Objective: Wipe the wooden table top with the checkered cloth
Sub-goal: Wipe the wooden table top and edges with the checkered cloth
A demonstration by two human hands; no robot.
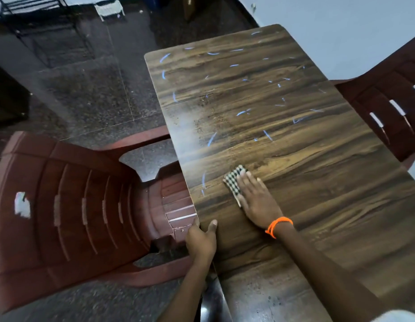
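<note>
The wooden table top (283, 140) runs from near me to the far wall and carries many pale blue chalk-like streaks, mostly on its far half. A small folded black-and-white checkered cloth (234, 181) lies flat on the table near its left edge. My right hand (256, 196), with an orange thread at the wrist, presses flat on the cloth, fingers spread over its right part. My left hand (201, 240) grips the table's left edge, thumb on top and fingers underneath.
A dark red plastic chair (74, 217) stands against the table's left side, its seat partly under the edge. Another red chair (387, 108) stands at the right side. Dark speckled floor tiles and a metal rack (39, 24) lie beyond.
</note>
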